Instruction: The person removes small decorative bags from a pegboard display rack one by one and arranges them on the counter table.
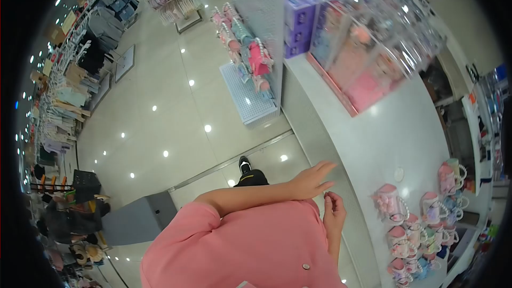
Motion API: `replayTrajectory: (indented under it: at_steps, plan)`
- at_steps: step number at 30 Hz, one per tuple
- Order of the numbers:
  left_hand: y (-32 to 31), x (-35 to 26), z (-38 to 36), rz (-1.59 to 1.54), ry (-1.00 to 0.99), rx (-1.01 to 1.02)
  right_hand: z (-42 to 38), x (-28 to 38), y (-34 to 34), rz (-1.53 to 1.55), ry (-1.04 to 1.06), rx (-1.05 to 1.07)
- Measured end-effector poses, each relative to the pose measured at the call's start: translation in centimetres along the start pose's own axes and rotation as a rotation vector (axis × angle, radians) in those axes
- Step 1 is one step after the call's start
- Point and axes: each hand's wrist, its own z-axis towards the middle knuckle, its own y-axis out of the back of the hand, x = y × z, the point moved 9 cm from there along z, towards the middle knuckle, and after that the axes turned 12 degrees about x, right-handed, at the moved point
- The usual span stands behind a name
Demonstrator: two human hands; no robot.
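My left hand (314,180) reaches across the front of my pink shirt (250,240), its fingers stretched out at the edge of the white counter (368,144). Just below it, my right hand (334,210) has its fingers curled together; whatever may be between them is too small to make out. Small pink and pastel bags with pearl handles (392,202) stand in a group on the counter, to the right of both hands. Farther up the counter is a clear display case (373,53) with pink items inside.
Purple boxes (301,21) stack behind the case. A low rack of small bags (248,96) stands on the floor beyond the counter. Clothing racks (69,85) line the left. A grey block (141,218) and a person in dark clothes (69,218) are at lower left.
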Motion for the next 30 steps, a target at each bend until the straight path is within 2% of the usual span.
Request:
replayTrajectory:
  at_steps: [1, 5, 8, 14, 19, 23, 27, 28, 30]
  plan:
    - [2.0, 0.8, -1.1, 0.025, -0.022, -0.034, 1.0, 0.7, -1.7, -0.037, -0.003, 0.022]
    - [10.4, 6.4, -7.7, -0.052, 0.122, -0.124, 4.9, 3.7, -10.5, -0.142, 0.022, 0.159]
    - [16.1, 10.5, -12.7, -0.066, 0.173, -0.251, 8.9, 6.9, -17.0, -0.238, 0.127, 0.194]
    - [25.5, 13.9, -20.3, -0.055, 0.223, -0.416, 18.0, 13.3, -26.7, -0.334, 0.262, 0.253]
    - [28.7, 18.0, -24.5, -0.133, 0.352, -0.586, 28.0, 15.6, -28.6, -0.477, 0.396, 0.208]
    - [29.7, 19.3, -25.1, -0.191, 0.340, -0.660, 37.3, 18.2, -29.7, -0.548, 0.433, 0.159]
    - [33.4, 20.7, -25.3, -0.173, 0.490, -0.673, 48.5, 15.8, -32.3, -0.330, 0.460, 0.143]
    - [34.9, 20.7, -25.5, -0.203, 0.538, -0.715, 49.7, 16.2, -32.9, -0.289, 0.476, 0.140]
    - [37.2, 21.7, -25.3, -0.137, 0.499, -0.799, 50.3, 17.5, -33.6, -0.267, 0.411, 0.121]
